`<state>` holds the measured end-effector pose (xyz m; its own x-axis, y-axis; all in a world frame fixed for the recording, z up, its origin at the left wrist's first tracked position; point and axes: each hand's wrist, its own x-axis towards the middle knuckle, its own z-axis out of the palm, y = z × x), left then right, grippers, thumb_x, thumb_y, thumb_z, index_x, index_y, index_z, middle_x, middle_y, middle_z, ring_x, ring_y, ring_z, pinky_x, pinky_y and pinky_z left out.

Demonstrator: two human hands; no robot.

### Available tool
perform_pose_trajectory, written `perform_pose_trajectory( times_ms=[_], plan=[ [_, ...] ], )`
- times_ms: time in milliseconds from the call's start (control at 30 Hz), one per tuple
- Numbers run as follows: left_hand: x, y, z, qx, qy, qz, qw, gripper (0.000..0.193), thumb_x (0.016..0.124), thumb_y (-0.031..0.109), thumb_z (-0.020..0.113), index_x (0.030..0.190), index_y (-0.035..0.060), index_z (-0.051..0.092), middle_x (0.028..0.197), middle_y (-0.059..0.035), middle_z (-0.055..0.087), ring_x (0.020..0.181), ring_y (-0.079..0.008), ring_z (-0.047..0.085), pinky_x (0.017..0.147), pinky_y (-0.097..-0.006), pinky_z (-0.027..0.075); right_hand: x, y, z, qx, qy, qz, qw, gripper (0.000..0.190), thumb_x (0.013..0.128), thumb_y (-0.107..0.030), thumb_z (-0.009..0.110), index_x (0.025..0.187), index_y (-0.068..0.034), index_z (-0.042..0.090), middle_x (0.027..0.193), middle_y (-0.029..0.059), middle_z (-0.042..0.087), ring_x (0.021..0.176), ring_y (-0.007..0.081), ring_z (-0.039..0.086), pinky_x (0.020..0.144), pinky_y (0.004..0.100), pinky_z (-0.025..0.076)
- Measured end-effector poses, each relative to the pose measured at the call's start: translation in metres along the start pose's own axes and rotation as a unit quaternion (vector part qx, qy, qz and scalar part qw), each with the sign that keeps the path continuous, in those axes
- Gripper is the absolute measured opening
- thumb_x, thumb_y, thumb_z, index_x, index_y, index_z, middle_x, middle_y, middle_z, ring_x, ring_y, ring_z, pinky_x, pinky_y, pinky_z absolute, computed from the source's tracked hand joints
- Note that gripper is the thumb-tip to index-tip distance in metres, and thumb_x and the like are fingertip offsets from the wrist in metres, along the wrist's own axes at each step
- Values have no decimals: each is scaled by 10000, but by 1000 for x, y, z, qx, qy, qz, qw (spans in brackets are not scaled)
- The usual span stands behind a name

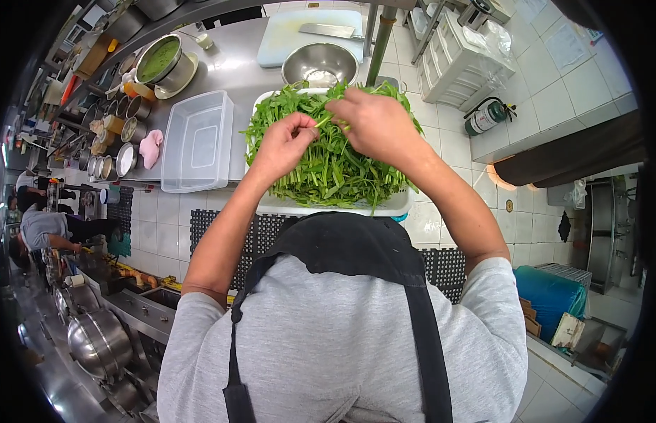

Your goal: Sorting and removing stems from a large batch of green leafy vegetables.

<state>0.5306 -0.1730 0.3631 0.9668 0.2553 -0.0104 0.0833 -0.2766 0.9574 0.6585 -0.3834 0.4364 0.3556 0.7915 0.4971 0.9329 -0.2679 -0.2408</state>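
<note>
A white plastic basket heaped with leafy green stalks stands right in front of me. Over the heap, my left hand pinches the end of a pale green stem between thumb and forefinger. My right hand has its fingers closed around the same stem a little farther right, its leaves partly hidden behind the fingers. Just beyond the basket sits a stainless steel bowl with nothing visible inside. To the left, a clear plastic container rests at the counter's edge.
A cleaver lies on a white cutting board at the back. Several small metal pots and a pink cloth line the left side. A metal post rises beyond the basket. Other people are at far left.
</note>
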Motion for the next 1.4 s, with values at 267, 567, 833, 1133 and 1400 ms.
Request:
perform_pose_trajectory(
  times_ms=[267, 567, 833, 1133, 1400],
  plan=[
    [26, 27, -13, 50, -8, 29, 998, 272, 1050, 251, 720, 1055, -7, 804, 888, -51, 804, 772, -100, 661, 724, -319, 545, 7, 6, 21, -32, -41, -92, 994, 204, 842, -116, 771, 1036, -60, 746, 897, 91, 645, 827, 314, 731, 733, 466, 609],
    [-31, 10, -19, 85, -94, 160, 979, 262, 1033, 164, 775, 1249, 15, 786, 1218, -61, 791, 1057, -142, 721, 987, -336, 576, -28, 91, 36, 535, -69, 359, 762, 217, 1109, -235, 643, 1138, -60, 767, 791, -36, 609, 677, 92, 538, 609, 247, 414],
    [-58, -50, 0, 175, 126, 29, 976, 335, 985, 215, 838, 1191, -35, 756, 1034, -90, 801, 912, -142, 733, 809, -302, 591, -64, 98, 44, 571, 48, 401, 715, 261, 1094, -307, 715, 1152, -56, 759, 953, 6, 716, 792, 102, 622, 728, 268, 529],
    [-70, -27, 9, 175, 98, -77, 977, 243, 995, 207, 830, 1050, -28, 798, 820, -80, 791, 697, -108, 692, 671, -305, 571, -30, -11, 95, 88, -194, -10, 977, 142, 935, -150, 738, 1051, -90, 793, 1044, 160, 698, 930, 390, 752, 804, 520, 614],
    [-75, -54, 9, 29, 56, -126, 990, 217, 1024, 188, 794, 1010, -28, 796, 829, -61, 783, 734, -72, 671, 685, -291, 553, -44, -29, 88, 86, -174, -79, 978, 185, 897, -203, 750, 951, -45, 669, 954, 156, 644, 834, 392, 718, 736, 526, 602]
  ],
)
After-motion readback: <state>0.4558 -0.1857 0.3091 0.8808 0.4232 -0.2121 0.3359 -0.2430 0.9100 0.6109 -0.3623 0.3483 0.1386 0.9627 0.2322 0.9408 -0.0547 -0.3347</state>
